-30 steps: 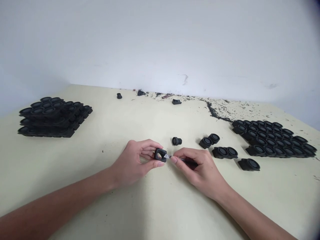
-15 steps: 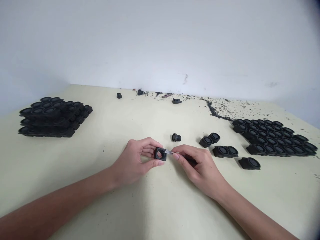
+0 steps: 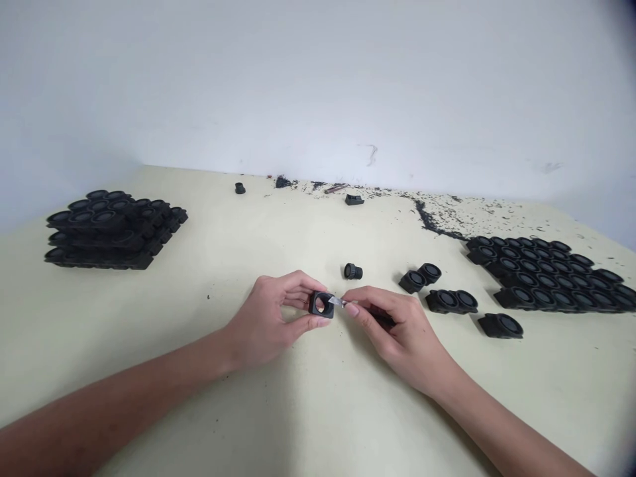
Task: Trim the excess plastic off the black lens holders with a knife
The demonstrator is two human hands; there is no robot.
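Note:
My left hand (image 3: 263, 318) pinches a black square plastic housing (image 3: 320, 305) with a round hole through it, between thumb and fingers. My right hand (image 3: 400, 334) grips a small craft knife (image 3: 380, 318) with a dark handle, mostly hidden by my fingers. Its bright blade (image 3: 336, 301) touches the right side of the housing. A black threaded lens barrel (image 3: 352, 271) stands on the table just beyond my hands.
Stacked black moulded housings (image 3: 99, 232) lie at the left of the cream table (image 3: 149, 344). Rows of similar housings (image 3: 541, 281) and several loose ones (image 3: 451, 301) lie at the right. Black shavings (image 3: 437, 225) litter the far edge by the wall (image 3: 318, 93).
The knife blade has risen a little along the side of the housing, with my right hand lifting slightly. The whole scene has shifted slightly as my head moved.

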